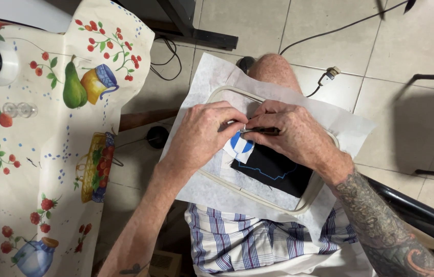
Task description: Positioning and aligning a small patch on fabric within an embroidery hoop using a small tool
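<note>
Pinching blue-white round patch [241, 144]: left hand [204, 134] fingers; right hand [294, 134] fingers grip dark tool [264, 131], over black fabric [274, 172].

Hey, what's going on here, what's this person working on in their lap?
A seated person has an embroidery hoop resting on their lap, with white backing sheet stretched in it and a black fabric piece on top. The left hand pinches the material beside a blue and white stitched patch. The right hand holds a small dark-handled tool, perhaps snips, its tip at that patch. A fruit-patterned tablecloth hangs to the left.
</note>
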